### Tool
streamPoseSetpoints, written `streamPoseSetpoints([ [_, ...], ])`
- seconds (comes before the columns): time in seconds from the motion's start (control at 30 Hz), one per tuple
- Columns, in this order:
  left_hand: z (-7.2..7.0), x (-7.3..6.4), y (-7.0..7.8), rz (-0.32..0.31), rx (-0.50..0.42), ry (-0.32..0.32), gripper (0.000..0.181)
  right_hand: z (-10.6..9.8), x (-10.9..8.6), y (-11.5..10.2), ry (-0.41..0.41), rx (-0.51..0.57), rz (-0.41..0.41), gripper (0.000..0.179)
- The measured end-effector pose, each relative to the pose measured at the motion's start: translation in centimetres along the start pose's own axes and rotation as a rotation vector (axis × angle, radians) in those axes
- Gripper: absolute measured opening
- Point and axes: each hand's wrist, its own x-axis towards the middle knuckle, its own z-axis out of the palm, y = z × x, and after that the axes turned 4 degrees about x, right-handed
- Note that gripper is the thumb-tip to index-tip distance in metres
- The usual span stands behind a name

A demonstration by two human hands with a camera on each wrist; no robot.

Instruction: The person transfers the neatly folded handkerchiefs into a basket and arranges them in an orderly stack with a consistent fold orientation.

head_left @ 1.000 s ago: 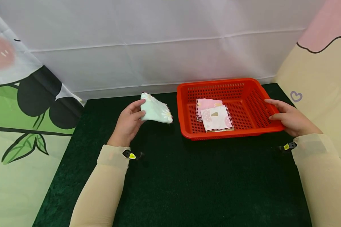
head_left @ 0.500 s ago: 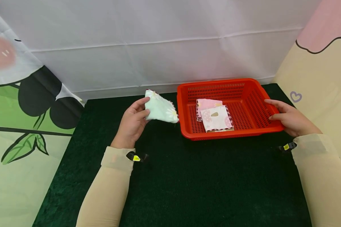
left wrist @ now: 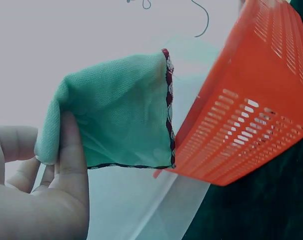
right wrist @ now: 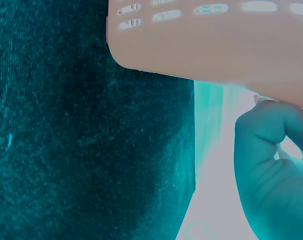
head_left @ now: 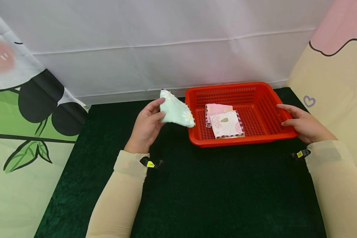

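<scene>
My left hand (head_left: 147,127) pinches one edge of a folded mint-green handkerchief (head_left: 177,110) with daisies and a checked border. The cloth hangs above the table, its far corner overlapping the left rim of the red plastic basket (head_left: 226,142) in the head view. In the left wrist view, the handkerchief (left wrist: 126,105) spreads from between thumb and fingers, close beside the basket's slotted wall (left wrist: 241,130). My right hand (head_left: 304,124) grips the basket's right end by the rim. Inside the basket, a folded white handkerchief (head_left: 229,124) with pink prints partly covers a pink one (head_left: 217,108).
Dark green cloth (head_left: 220,191) covers the table. Behind it hangs a white fabric backdrop (head_left: 178,62), close to the basket's back rim. Printed panels stand on the left (head_left: 26,185) and right (head_left: 339,92).
My left hand has carried the mint-green handkerchief to the right and slightly upward, up to the basket's left rim. The right hand and the basket have stayed in place.
</scene>
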Motion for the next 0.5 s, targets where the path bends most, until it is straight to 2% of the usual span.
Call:
streamPoseSetpoints([
  [0.5,2.6,1.0,0.7,0.015,-0.011,-0.044,0.045,-0.2,0.1,0.2,0.005,-0.003,-0.008,0.070],
])
